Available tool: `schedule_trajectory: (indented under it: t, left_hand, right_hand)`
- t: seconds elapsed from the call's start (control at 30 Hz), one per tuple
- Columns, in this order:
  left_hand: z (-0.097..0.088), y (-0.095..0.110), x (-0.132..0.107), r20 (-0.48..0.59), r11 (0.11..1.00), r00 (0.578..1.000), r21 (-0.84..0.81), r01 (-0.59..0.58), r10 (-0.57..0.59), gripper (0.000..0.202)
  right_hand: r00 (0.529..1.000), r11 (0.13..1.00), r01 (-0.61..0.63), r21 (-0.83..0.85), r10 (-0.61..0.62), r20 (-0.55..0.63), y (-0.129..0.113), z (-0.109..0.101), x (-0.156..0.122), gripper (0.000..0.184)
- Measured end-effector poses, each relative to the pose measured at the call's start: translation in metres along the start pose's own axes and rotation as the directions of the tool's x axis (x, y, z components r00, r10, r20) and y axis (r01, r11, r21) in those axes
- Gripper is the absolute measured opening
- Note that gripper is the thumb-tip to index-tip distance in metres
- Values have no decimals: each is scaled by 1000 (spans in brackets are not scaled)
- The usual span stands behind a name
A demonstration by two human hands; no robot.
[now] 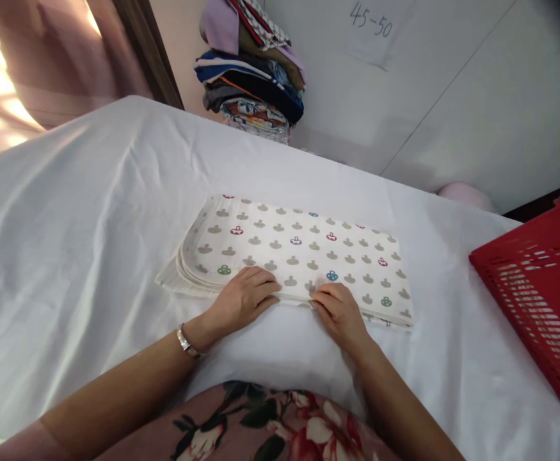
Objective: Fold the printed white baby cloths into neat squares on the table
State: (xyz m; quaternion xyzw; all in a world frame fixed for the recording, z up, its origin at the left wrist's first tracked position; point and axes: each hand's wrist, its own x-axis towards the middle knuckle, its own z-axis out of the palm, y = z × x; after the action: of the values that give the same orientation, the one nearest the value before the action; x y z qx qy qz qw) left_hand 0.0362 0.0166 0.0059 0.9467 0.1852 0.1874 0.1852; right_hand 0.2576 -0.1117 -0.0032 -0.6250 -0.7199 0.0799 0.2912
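Observation:
A white folded cloth printed with grey and coloured mushrooms lies flat in front of me, its layers showing along the near edge and rounded left end. My left hand has its fingers closed at the middle of the near edge, thumb below and fingertips on top. A short way to the right, my right hand pinches the same edge between thumb and fingers. A silver bracelet circles my left wrist.
A white sheet with soft wrinkles covers the surface under the cloth. On the right stands a red plastic basket. Folded clothes are stacked beyond the far edge, near a wall with a paper reading "45-50". A curtain hangs at the left.

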Motion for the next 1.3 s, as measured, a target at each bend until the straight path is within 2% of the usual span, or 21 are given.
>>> schedule_trajectory:
  t: [0.23,0.5,0.67,1.07,1.2,1.3]
  left_hand:
    - [-2,5,1,11,998,1000,64,24,-25,20]
    - [0,10,2,-37,983,999,180,41,-35,16]
    - [1,10,3,-63,983,998,183,21,-10,17]
    - [6,7,4,-48,980,999,197,33,-24,22]
    - [10,3,5,-100,975,995,221,17,5,24]
    - [13,-4,7,-191,977,979,212,-34,76,24]
  right_hand:
    - [1000,999,-9,-45,10,23,-2,-1,1,22]
    - [997,990,-68,-124,73,38,-10,2,3,23]
    - [997,982,-62,-176,70,44,-14,4,5,25]
    - [996,975,-34,-221,52,76,-13,4,7,27]
    - [995,962,-49,-269,70,72,-19,4,11,23]
    - [994,945,-53,-323,82,76,-22,4,15,19]
